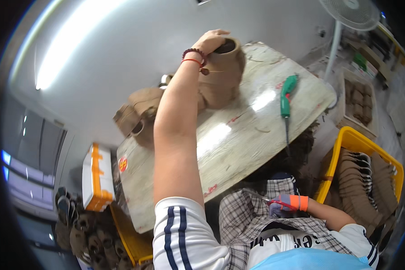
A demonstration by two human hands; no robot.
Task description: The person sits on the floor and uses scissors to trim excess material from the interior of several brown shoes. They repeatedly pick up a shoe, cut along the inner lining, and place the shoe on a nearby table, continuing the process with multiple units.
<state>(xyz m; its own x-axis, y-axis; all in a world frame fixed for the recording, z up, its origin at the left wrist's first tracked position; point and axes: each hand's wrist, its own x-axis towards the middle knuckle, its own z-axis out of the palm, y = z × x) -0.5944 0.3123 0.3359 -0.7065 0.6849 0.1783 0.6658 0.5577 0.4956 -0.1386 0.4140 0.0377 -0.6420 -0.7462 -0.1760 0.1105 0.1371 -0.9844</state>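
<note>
My left hand (211, 42) is stretched far over the table and rests at the dark opening of a brown boot (227, 67), its fingers closed on the rim. That boot stands at the far edge of a pile. More brown boots (144, 105) lie to the left, partly covered by my left arm. In my lap, my right hand (281, 206) wears a greyish-purple glove with an orange cuff. It is closed around red-handled scissors (290, 207), whose blades point left over my checked apron.
A green corded power tool (288, 94) lies on the pale table (238, 153). At right stands a yellow crate (332, 167) of brown boots, with a white bin (344, 119) and a fan (351, 13) beyond. A white box (90, 177) and piled footwear (92, 238) are at left.
</note>
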